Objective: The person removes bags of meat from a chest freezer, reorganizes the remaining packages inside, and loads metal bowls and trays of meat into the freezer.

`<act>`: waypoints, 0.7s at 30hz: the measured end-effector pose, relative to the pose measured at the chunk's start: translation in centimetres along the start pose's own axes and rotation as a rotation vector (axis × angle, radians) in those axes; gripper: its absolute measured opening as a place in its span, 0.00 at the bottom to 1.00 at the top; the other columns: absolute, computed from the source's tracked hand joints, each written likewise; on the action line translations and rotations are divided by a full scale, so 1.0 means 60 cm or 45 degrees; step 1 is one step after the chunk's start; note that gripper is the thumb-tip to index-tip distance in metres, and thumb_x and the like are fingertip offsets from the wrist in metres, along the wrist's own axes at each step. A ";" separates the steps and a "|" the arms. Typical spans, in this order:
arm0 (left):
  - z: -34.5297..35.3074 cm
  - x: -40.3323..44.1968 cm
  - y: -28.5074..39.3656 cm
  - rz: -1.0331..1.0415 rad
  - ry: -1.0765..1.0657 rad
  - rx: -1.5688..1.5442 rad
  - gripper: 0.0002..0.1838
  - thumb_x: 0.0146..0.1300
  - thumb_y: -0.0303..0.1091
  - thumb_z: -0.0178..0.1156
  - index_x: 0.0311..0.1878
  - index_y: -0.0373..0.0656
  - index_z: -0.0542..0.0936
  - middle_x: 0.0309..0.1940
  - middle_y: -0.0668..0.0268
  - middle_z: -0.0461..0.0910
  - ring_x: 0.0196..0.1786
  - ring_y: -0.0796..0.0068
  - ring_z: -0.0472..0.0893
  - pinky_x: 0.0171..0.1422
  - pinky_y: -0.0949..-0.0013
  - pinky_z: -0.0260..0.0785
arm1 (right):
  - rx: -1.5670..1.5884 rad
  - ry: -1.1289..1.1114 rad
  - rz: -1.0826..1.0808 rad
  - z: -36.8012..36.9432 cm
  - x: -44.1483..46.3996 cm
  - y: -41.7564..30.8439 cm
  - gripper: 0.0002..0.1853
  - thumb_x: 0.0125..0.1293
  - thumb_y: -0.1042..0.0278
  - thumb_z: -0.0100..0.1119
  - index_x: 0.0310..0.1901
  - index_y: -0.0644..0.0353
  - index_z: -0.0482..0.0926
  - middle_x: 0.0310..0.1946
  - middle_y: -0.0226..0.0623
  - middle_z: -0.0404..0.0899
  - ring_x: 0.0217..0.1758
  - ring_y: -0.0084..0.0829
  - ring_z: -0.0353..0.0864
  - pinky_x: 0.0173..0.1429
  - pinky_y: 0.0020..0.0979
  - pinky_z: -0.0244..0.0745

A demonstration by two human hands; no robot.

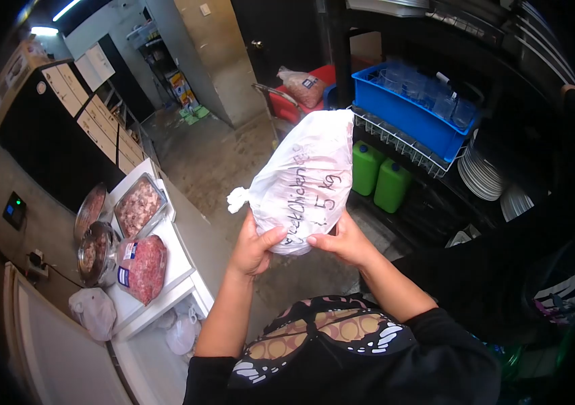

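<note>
A knotted white plastic bag (307, 175) with handwriting that includes "Chicken" and "5 kg" is held up in front of me, over the floor. My left hand (258, 244) grips its lower left side, thumb on the front. On the lower right side, my right hand (345, 241) holds it the same way, its thumb pressed on the plastic. The bag's knot sticks out to the left. Both hands' other fingers are mostly hidden behind the bag.
At left, a white freezer (178, 253) bears a metal tray of meat (140, 206), bowls (96, 253) and a pack of ground meat (142, 268). Right, a rack holds a blue crate (402, 111), green jugs (390, 184) and plates (481, 169). A red chair (280, 104) stands behind.
</note>
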State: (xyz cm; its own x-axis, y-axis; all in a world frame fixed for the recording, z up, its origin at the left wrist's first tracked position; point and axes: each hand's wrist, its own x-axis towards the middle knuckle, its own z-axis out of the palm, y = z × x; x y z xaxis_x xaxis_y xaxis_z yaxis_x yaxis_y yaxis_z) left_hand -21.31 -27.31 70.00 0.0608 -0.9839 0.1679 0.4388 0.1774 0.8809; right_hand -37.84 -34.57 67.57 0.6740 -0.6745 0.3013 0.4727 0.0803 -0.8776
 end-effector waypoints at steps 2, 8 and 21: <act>0.000 0.003 -0.002 0.005 -0.019 -0.009 0.45 0.45 0.29 0.65 0.65 0.39 0.50 0.59 0.59 0.62 0.62 0.65 0.63 0.65 0.63 0.56 | -0.007 -0.001 0.012 -0.005 0.000 -0.002 0.48 0.47 0.73 0.65 0.66 0.63 0.42 0.61 0.40 0.57 0.63 0.30 0.58 0.66 0.32 0.52; -0.001 0.009 -0.008 0.009 -0.035 0.017 0.48 0.40 0.28 0.66 0.65 0.39 0.50 0.59 0.59 0.61 0.63 0.65 0.62 0.66 0.64 0.54 | 0.001 -0.009 0.012 -0.021 0.001 0.004 0.47 0.47 0.71 0.65 0.65 0.63 0.44 0.60 0.40 0.58 0.63 0.32 0.59 0.65 0.33 0.54; 0.009 0.005 -0.036 0.136 -0.042 0.194 0.47 0.45 0.34 0.67 0.65 0.36 0.50 0.60 0.60 0.60 0.63 0.66 0.61 0.66 0.65 0.53 | 0.396 0.079 0.072 -0.034 -0.009 -0.009 0.34 0.59 0.62 0.56 0.62 0.64 0.53 0.57 0.41 0.64 0.59 0.32 0.65 0.61 0.33 0.63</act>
State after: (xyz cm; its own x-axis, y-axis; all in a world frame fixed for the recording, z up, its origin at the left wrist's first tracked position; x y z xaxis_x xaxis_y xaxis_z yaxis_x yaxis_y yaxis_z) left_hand -22.73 -28.01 68.36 0.0690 -0.9586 0.2762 0.2905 0.2841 0.9137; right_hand -39.61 -35.75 67.09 0.6728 -0.7053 0.2232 0.5924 0.3330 -0.7336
